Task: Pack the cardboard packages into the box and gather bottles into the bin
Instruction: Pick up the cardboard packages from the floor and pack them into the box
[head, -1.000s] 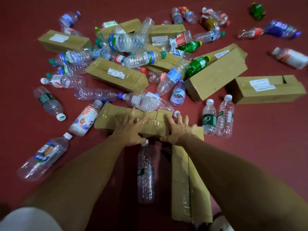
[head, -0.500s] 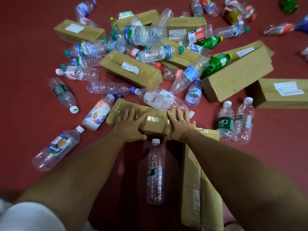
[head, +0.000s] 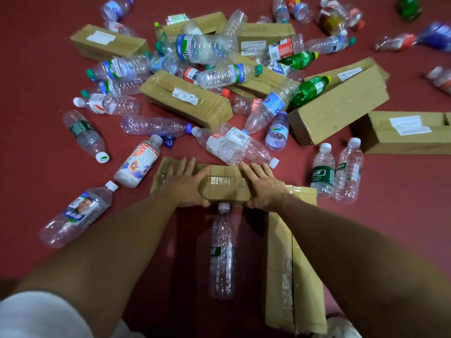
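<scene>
Both hands were on one package (head: 225, 189), which lay flat on the floor (head: 36, 118) at the near edge of the heap. The left hand (head: 185, 186) and right hand (head: 263, 189) each had fingers spread over its top and a thumb hooked round its near face. That looked like a two-handed hold for lifting it clear without crushing the taped board. Neither box nor bin was in view, so the package had yet to be packed.

A bottle (head: 222, 252) lay lengthwise on the near side of the package, between the forearms, its cap touching or almost touching the near face. It would likely roll once the package left. A long package (head: 280, 264) ran from the package's right end back under the right forearm.

By my count there were ten packages: these two and eight beyond or to the right. The bottles were far more, well over twenty-five, too piled up for an exact figure. Three were green bottles (head: 310, 90), and one clear pair (head: 323, 170) was side by side to the package's right
</scene>
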Demonstrator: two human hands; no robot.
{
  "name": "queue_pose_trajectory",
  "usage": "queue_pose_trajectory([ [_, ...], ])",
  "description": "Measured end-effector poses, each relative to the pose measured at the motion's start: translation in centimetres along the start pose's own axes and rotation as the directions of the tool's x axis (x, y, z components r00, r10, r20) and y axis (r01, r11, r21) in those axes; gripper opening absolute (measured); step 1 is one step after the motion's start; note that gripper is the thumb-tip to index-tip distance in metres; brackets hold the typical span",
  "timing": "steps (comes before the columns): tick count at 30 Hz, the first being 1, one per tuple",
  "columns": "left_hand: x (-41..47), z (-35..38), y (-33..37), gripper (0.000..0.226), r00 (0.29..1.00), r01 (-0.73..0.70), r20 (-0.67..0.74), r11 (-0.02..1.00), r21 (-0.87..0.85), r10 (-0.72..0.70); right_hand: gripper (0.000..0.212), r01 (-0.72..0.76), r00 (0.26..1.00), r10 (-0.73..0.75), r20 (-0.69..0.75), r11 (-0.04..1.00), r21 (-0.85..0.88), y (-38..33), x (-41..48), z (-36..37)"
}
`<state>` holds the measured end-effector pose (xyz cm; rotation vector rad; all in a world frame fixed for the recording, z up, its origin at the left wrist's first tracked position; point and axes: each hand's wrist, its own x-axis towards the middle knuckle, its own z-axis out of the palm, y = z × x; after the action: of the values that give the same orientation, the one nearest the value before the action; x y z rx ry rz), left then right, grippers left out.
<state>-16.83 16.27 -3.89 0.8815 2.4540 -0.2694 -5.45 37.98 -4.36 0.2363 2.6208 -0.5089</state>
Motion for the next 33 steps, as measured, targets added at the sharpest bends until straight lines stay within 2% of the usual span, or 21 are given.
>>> queue_pose_trajectory([
  [4,-0.6,0.4,0.0,0.116,0.999,-0.019,0.036,0.999,0.041,0.017,0.122,0.018,1.0,-0.018,-0.018,1.0,-0.011,-0.1,-0.5,-0.1],
  [15,-1.3,0.6,0.5,0.124,1.0,-0.007,-0.026,0.991,0.13,0.011,0.124,0.028,0.998,-0.029,-0.055,0.999,-0.024,-0.4,-1.5,-0.2],
  [17,-1.4,0.5,1.1,0.125,1.0,-0.004,0.015,0.992,0.124,0.002,0.127,-0.052,0.994,0.052,-0.096,0.999,-0.004,-0.5,-1.6,0.1],
  [19,-1.5,0.6,1.9,0.123,0.999,0.005,0.048,0.993,0.119,-0.01,0.127,-0.2,0.972,0.199,-0.122,0.98,0.0,-0.7,-2.0,0.4],
  [21,-1.8,0.3,2.7,0.119,0.997,0.017,0.071,0.993,0.116,-0.026,0.126,-0.336,0.934,0.334,-0.124,0.942,0.001,-0.7,-2.8,0.7],
  [24,-2.1,-0.1,3.3,0.114,0.994,0.05,0.093,0.996,0.068,-0.056,0.123,-0.465,0.884,0.462,-0.078,0.884,-0.034,0.4,-4.6,1.6],
  [27,-1.7,0.4,3.7,0.119,0.992,0.04,0.121,0.999,0.004,-0.04,0.128,-0.598,0.799,0.598,-0.062,0.801,0.015,1.5,-6.4,2.7],
  [29,-1.5,1.0,4.0,0.114,0.993,0.017,0.12,1.0,-0.025,-0.014,0.131,-0.656,0.749,0.661,-0.047,0.75,0.088,1.9,-7.0,3.2],
  [33,-1.7,1.4,4.1,0.109,0.997,-0.003,0.079,1.0,-0.025,0.005,0.137,-0.673,0.735,0.678,0.022,0.724,0.151,1.9,-7.2,3.6],
])
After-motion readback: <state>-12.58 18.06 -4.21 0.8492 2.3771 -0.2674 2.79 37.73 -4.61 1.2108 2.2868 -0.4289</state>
